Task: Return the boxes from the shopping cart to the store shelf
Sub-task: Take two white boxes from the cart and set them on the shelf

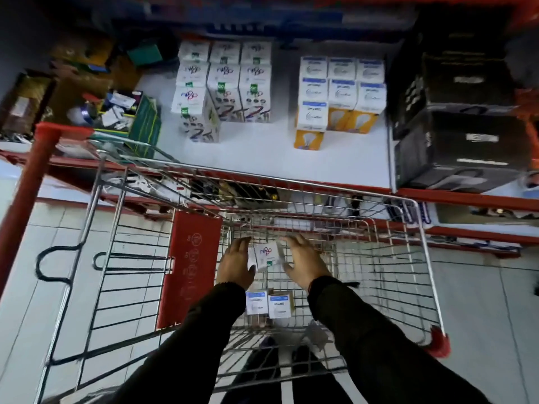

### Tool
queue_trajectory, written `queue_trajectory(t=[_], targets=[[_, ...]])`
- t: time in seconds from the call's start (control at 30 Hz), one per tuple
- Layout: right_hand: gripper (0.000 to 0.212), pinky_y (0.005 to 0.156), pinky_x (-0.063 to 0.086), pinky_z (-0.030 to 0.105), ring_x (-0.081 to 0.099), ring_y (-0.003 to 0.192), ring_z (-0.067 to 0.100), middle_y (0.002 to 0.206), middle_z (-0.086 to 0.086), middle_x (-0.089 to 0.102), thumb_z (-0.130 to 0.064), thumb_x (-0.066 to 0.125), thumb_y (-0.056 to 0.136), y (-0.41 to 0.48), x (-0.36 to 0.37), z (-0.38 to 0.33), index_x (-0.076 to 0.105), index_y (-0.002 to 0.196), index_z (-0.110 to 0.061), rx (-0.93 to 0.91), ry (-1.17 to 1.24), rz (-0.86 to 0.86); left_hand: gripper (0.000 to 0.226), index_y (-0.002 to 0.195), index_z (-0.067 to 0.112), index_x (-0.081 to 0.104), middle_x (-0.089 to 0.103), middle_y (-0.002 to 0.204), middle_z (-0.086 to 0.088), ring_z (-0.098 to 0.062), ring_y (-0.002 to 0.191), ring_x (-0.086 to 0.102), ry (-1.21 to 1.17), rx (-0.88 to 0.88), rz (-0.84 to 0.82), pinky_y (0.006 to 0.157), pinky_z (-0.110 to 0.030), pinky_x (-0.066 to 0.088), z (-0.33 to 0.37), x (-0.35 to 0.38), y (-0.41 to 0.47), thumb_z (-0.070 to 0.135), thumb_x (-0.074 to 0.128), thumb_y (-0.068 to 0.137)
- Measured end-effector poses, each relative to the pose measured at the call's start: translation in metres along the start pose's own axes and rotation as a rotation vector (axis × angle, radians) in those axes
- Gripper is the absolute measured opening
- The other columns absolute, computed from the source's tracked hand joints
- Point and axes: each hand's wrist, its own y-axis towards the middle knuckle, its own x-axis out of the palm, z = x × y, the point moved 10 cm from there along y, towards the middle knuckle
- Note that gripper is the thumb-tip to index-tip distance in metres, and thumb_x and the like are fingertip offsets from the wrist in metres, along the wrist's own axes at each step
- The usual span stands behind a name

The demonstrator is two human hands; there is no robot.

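Both my hands reach down into the wire shopping cart (420, 258). A white box with a purple logo (267, 255) stands between them: my left hand (236, 265) presses its left side and my right hand (306, 262) its right side. Nearer to me on the cart floor lie two boxes with blue tops (269, 304). Beyond the cart, on the white store shelf (256, 147), stand several matching white purple-logo boxes (224, 86) and, to their right, several blue-and-yellow bulb boxes (341, 94).
A red plastic flap (189, 269) stands upright in the cart's left part. Large black boxes (460, 132) fill the shelf's right end. An open carton of loose items (122, 112) sits at the shelf's left, beside a red upright post (29, 193).
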Motion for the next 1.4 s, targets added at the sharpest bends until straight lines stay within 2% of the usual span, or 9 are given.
queue_trajectory(t=[0.13,0.3,0.4,0.5,0.63,0.73,1.0,1.27,1.4], targets=[[0.076,0.107,0.046,0.034,0.030,0.145,0.026,0.159,0.006,0.025,-0.004,0.064,0.088,0.036,0.035,-0.017,0.026,0.153,-0.015,-0.082,-0.152,-0.070,0.092,0.154,0.008,0.018,0.026,0.159,-0.011,-0.030,0.144,0.032,0.116,-0.002,-0.152,0.117,-0.036,0.035,-0.026,0.035,0.028,0.026,0.073,0.082],[0.076,0.108,0.043,0.039,0.029,0.145,0.033,0.158,0.016,0.026,0.012,0.050,0.086,0.060,0.074,-0.014,0.021,0.154,-0.007,-0.098,-0.295,-0.138,0.087,0.151,0.008,0.025,0.039,0.149,-0.012,-0.031,0.133,0.045,0.222,0.039,-0.256,0.107,-0.039,0.046,-0.033,0.069,0.043,0.023,0.074,0.080],[0.074,0.100,0.050,0.040,0.038,0.138,0.035,0.153,0.018,0.035,0.014,0.049,0.083,0.063,0.079,-0.008,0.028,0.150,-0.006,-0.088,-0.311,-0.099,0.062,0.142,0.009,0.039,0.051,0.140,-0.011,-0.030,0.125,0.053,0.205,0.055,-0.188,0.100,-0.037,0.050,-0.034,0.071,0.046,0.009,0.061,0.084],[0.068,0.096,0.052,0.038,0.042,0.133,0.030,0.144,0.012,0.043,0.000,0.064,0.083,0.057,0.072,-0.008,0.036,0.145,-0.008,-0.077,-0.311,-0.092,0.052,0.136,0.010,0.045,0.053,0.136,-0.010,-0.029,0.119,0.057,0.189,0.048,-0.154,0.093,-0.036,0.051,-0.034,0.061,0.042,0.007,0.058,0.086],[0.072,0.106,0.043,0.038,0.038,0.136,0.030,0.148,0.010,0.039,-0.019,0.070,0.083,0.038,0.048,-0.015,0.036,0.146,-0.012,-0.032,-0.297,-0.074,0.051,0.128,0.011,0.050,0.037,0.137,-0.008,-0.030,0.106,0.063,0.157,0.014,-0.164,0.086,-0.040,0.059,-0.034,0.040,0.026,0.004,0.065,0.080],[0.075,0.110,0.043,0.039,0.032,0.142,0.031,0.156,0.011,0.026,-0.023,0.073,0.081,0.020,0.025,-0.027,0.037,0.146,-0.012,-0.021,-0.282,-0.040,0.055,0.130,0.013,0.049,0.037,0.136,-0.006,-0.031,0.106,0.062,0.168,0.057,-0.122,0.087,-0.042,0.059,-0.022,0.012,0.011,0.005,0.068,0.079],[0.080,0.096,0.053,0.037,0.049,0.128,0.027,0.150,0.006,0.035,-0.029,0.078,0.077,-0.024,-0.042,-0.074,0.038,0.145,-0.017,-0.073,-0.269,0.089,0.066,0.137,0.017,0.045,0.055,0.133,-0.004,-0.028,0.111,0.063,0.221,0.225,0.065,0.088,-0.037,0.058,0.019,-0.076,-0.028,0.013,0.071,0.077],[0.076,0.090,0.051,0.033,0.050,0.123,0.022,0.138,-0.001,0.043,-0.038,0.074,0.075,-0.051,-0.116,-0.121,0.042,0.142,-0.023,-0.155,-0.242,0.241,0.066,0.136,0.021,0.051,0.051,0.137,-0.001,-0.026,0.109,0.064,0.164,0.293,0.234,0.087,-0.034,0.057,0.046,-0.169,-0.060,0.009,0.072,0.074],[0.078,0.100,0.048,0.035,0.043,0.129,0.022,0.138,0.001,0.044,-0.037,0.072,0.076,-0.057,-0.160,-0.143,0.042,0.145,-0.020,-0.189,-0.262,0.327,0.070,0.136,0.025,0.052,0.052,0.132,0.001,-0.023,0.107,0.065,0.158,0.324,0.378,0.086,-0.032,0.057,0.059,-0.218,-0.065,0.004,0.069,0.072]])
